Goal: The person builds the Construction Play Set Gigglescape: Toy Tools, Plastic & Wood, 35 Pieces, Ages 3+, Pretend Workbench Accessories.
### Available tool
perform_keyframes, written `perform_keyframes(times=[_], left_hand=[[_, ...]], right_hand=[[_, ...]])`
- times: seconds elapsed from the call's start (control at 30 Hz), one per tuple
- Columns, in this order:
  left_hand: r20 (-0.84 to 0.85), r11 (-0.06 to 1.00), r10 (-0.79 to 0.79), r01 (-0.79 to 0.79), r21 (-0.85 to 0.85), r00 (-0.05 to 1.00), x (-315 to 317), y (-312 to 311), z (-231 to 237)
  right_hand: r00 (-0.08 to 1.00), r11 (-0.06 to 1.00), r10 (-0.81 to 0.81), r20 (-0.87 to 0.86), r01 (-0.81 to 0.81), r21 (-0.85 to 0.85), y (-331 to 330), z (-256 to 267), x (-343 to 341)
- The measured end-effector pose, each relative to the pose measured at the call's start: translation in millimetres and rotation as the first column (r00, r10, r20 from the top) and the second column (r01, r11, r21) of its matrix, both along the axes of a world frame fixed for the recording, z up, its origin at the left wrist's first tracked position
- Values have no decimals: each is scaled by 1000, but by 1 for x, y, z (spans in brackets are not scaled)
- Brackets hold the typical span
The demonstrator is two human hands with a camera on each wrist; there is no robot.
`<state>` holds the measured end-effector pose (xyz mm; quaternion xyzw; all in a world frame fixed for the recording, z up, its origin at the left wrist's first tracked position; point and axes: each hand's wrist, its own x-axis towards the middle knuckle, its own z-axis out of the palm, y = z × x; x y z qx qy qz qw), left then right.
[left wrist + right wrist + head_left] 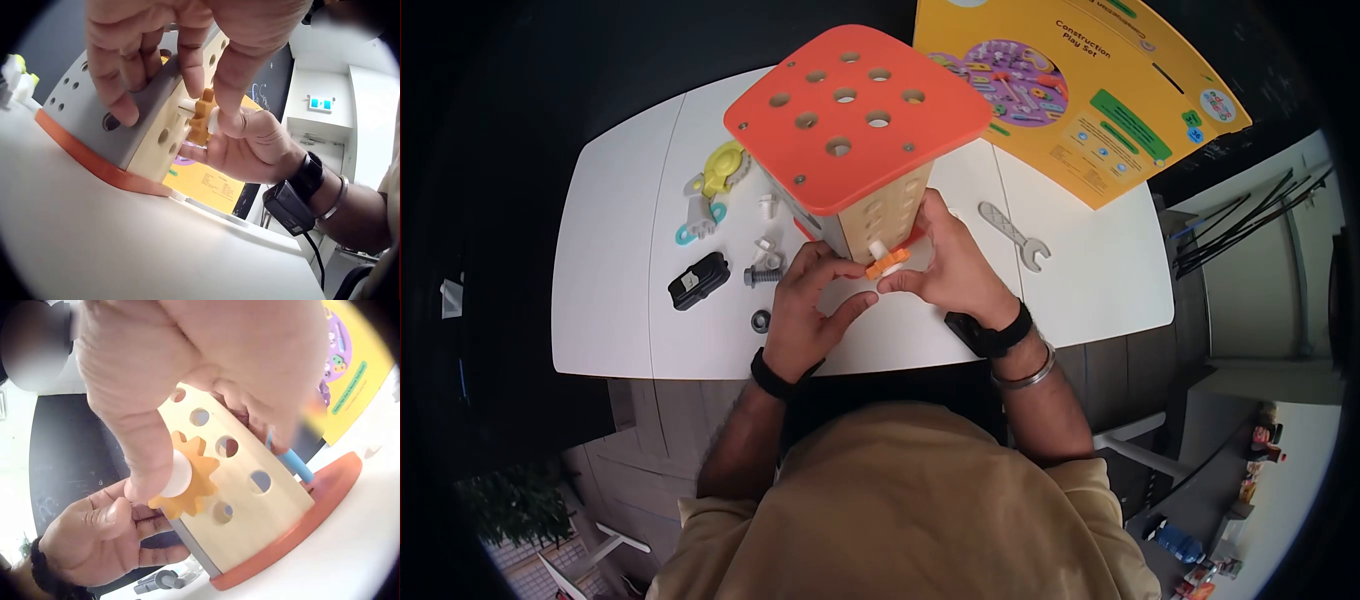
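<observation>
An orange gear (889,264) sits on a white toy bolt (177,474) in the wooden side of a toy workbench box (855,120) with a holed red top. The right hand (962,262) has its thumb on the bolt's white head, its fingers reaching round the wooden side's edge. Beside the gear is the left hand (805,305); its index fingertip is right at the gear and its thumb apart from it. In the left wrist view, other left fingers (128,112) lie along the box's grey side (81,125).
A yellow toy saw (722,168), a grey toy bolt (762,275), white pieces (768,205), a black nut (761,320) and a black case (699,281) lie left. A grey toy wrench (1015,238) lies right. Behind stands a yellow box (1090,90).
</observation>
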<state>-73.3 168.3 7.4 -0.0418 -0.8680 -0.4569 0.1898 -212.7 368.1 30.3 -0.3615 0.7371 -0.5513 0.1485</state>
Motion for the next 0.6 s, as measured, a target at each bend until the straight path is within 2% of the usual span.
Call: perform_keyframes(times=[0.1,0.17,0.27,0.4,0.5,0.57,0.6], left_hand=[[16,1000,-4,4,22,1000,0,-1,-3],[-6,1000,5,-5,31,1000,0,-2,-5],[16,1000,9,-8,-9,1000,0,-5,-1],[-7,1000,18,-18,-14,1000,-1,-6,2],[18,998,51,-51,-37,999,-1,3,7],[4,986,163,-162,-29,987,-3,8,2],[4,985,168,-168,-32,986,-3,11,1]], right_hand=[[997,998,65,30,-66,11,-2,3,-4],[989,991,110,100,-101,-87,-6,4,-3],[994,992,92,56,-87,-87,-9,-7,-3],[990,993,96,100,-89,-76,-10,-9,-1],[988,989,105,113,-91,-116,-14,-13,1],[993,988,85,77,-75,-132,-17,-13,3],[993,988,91,78,-80,-134,-19,-13,4]])
